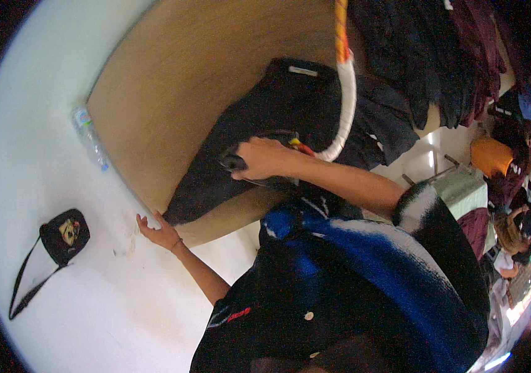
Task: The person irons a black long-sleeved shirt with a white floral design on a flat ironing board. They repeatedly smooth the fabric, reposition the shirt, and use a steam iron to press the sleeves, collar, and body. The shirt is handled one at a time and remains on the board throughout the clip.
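Note:
My right hand (260, 157) is wrapped around the black handle of a clothes iron (233, 162), which is over a dark garment (246, 116). The hand and forearm hide much of the iron. A small white label (302, 71) shows at the garment's far end. The garment lies spread on a tan cloth-covered ironing table (153, 93). My left hand (159, 231) is at the table's left edge, beside the garment's near left corner, with its fingers apart and nothing visible in them.
A white-wrapped cord (347, 102) hangs down to the iron. Dark and maroon garments (433, 56) are heaped at the far right. A plastic bottle (90, 137) lies along the left edge. A black strapped pouch (65, 238) is on the white surface. A person (512, 233) is at far right.

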Motion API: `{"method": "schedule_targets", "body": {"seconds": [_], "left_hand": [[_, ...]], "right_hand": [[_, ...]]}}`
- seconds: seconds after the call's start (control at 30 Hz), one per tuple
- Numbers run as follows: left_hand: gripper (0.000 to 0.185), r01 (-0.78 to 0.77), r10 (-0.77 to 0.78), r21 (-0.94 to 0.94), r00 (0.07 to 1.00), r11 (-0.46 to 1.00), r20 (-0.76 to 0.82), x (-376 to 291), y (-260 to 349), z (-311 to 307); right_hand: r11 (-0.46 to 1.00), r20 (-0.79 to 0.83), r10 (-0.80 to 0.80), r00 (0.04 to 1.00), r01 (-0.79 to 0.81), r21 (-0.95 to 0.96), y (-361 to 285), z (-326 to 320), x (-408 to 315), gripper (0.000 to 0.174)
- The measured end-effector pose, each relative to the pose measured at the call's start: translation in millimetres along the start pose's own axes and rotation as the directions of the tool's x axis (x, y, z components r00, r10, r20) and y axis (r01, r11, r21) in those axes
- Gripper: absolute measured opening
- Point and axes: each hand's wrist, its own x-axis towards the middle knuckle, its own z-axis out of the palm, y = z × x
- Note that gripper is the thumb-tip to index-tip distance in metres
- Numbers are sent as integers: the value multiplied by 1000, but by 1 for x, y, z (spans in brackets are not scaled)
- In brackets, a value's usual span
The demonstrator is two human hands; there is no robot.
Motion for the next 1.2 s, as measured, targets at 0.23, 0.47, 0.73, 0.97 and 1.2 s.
{"method": "schedule_targets", "body": {"seconds": [0.23, 0.47, 0.73, 0.97, 1.2], "left_hand": [[43, -340, 351, -94, 863, 936, 364, -4, 99, 60], [44, -281, 368, -240, 772, 929, 518, -4, 159, 101], [46, -145, 187, -117, 783, 982, 594, -39, 165, 123], [31, -210, 355, -330, 801, 920, 482, -39, 187, 102], [36, -121, 291, -372, 848, 920, 443, -79, 115, 42]], "right_hand": [[991, -303, -43, 952, 2, -135, 5, -165, 50, 74], [940, -489, 243, 838, -329, -95, 109, -317, 81, 60], [946, -782, -323, 532, 165, -278, 113, -221, -2, 61], [902, -886, 21, 463, -391, -183, 221, -67, -168, 34], [985, -959, 11, 284, -166, -38, 189, -38, -191, 19]]}}
